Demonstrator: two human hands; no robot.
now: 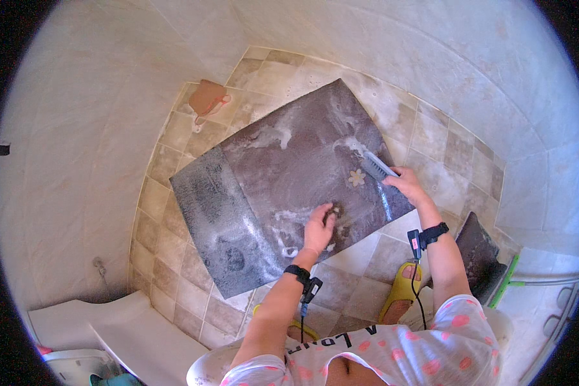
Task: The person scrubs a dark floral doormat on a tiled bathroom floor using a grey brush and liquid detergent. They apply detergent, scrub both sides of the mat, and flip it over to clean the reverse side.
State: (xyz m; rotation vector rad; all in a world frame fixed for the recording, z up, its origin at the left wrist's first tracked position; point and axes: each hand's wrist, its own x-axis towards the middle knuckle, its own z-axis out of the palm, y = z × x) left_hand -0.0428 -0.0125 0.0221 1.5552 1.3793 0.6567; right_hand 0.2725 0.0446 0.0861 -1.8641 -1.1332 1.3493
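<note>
A large dark mat (289,173) lies flat on the tiled floor before me, wet and streaked with whitish suds. Its left end is a greyer strip (207,202), and a small pale flower (356,177) decorates the right part. My right hand (406,185) grips a grey-blue scrubbing brush (379,166) by one end, over the mat's right side. Dark bristles show along the brush's side facing left; whether they touch the mat I cannot tell. Near the mat's lower edge my left hand (320,227) rests on it, fingers apart and holding nothing, beside a dark brown patch (338,224).
A brown item with a reddish loop (207,99) lies by the far left corner. At right are another dark mat (477,251) and a green-edged tool (505,281). Yellow slippers (396,289) are on my feet. A white basin-like fixture (125,328) stands lower left.
</note>
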